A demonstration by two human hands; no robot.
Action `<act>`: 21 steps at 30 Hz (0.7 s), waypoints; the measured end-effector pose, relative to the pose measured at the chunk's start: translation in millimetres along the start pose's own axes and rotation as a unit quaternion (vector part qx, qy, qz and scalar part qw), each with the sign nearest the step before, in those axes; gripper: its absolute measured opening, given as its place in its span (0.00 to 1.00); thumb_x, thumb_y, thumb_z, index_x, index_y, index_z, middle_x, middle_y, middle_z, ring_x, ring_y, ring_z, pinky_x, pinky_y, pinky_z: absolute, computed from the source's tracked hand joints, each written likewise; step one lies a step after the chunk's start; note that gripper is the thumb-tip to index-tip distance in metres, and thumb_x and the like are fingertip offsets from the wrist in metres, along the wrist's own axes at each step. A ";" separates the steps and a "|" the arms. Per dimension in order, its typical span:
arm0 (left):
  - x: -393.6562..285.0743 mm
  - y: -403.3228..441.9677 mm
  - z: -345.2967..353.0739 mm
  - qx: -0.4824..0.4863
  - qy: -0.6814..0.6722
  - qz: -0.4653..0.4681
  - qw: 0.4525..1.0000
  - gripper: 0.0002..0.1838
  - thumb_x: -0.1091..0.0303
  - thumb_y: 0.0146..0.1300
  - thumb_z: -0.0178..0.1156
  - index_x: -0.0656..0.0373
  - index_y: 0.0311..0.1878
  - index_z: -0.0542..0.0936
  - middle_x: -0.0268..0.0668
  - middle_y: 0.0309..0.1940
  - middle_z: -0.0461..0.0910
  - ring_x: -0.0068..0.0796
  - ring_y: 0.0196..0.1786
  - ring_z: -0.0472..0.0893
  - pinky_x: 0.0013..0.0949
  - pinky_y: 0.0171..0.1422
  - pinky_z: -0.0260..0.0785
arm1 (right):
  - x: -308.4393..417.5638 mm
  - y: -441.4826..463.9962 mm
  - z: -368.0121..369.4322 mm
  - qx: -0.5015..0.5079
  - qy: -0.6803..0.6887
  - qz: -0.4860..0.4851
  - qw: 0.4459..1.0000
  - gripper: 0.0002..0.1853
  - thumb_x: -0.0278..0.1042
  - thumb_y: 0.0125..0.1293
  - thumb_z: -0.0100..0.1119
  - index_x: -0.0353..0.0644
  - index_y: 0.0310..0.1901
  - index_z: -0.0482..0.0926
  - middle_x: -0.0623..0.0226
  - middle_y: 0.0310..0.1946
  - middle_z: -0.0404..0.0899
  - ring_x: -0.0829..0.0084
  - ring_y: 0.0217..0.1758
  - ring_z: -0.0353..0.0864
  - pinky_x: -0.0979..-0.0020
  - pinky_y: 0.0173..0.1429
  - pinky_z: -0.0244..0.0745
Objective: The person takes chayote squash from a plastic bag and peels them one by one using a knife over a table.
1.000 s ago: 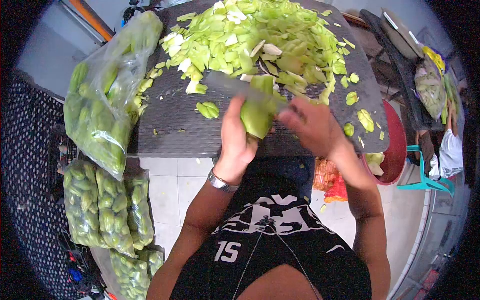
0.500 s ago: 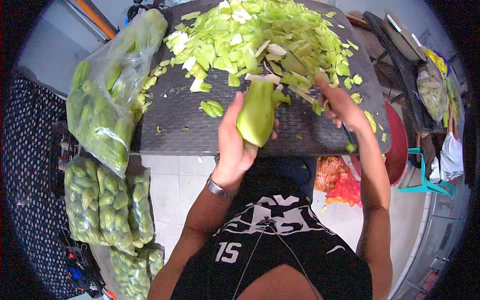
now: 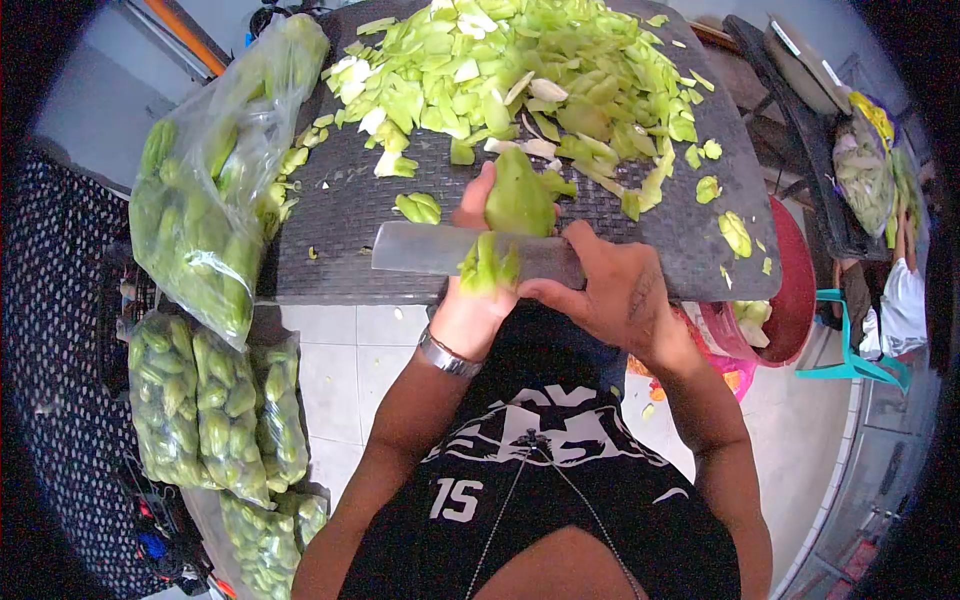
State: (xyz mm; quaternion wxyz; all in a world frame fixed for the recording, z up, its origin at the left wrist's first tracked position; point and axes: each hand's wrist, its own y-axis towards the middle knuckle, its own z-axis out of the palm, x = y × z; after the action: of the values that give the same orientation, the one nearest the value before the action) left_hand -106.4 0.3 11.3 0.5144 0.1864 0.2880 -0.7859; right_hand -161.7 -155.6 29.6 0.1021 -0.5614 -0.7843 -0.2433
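A pale green chayote (image 3: 520,195) sits in my left hand (image 3: 476,298), whose fingers wrap round it from the left and below. Across its near end lies the broad grey blade of a knife (image 3: 425,248), pointing left. My right hand (image 3: 618,292) is closed on the knife at the blade's right end; the handle is hidden. A cut green piece (image 3: 487,265) rests on the blade, over my left palm. Beyond the hands, a large heap of green slices and peelings (image 3: 590,85) covers the far part of the dark woven table (image 3: 350,235).
A clear bag of green chayotes (image 3: 200,220) leans on the table's left edge. More filled bags (image 3: 165,400) stand on the floor below. To the right are a red tub (image 3: 790,290) with pale pieces, a teal stool (image 3: 850,370) and part of another person (image 3: 902,305).
My right hand has swung back left and brought the knife across the chayote's near end. The chayote has tilted away in my left hand, and a cut piece now lies on the blade.
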 end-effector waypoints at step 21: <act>16.8 -10.8 -5.3 0.079 0.177 0.183 0.964 0.26 0.47 0.78 0.46 0.57 0.63 0.76 0.45 0.53 0.83 0.41 0.58 0.82 0.46 0.65 0.75 | -5.3 9.0 -6.7 0.044 -0.058 -0.020 0.997 0.37 0.70 0.63 0.62 0.38 0.55 0.76 0.50 0.30 0.84 0.46 0.34 0.86 0.50 0.35 0.80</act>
State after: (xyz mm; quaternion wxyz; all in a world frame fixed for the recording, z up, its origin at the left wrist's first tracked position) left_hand -123.1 -4.8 0.1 0.5742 0.4116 0.2725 -0.6532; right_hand -152.3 -161.1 35.4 0.0762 -0.5535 -0.8101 -0.1777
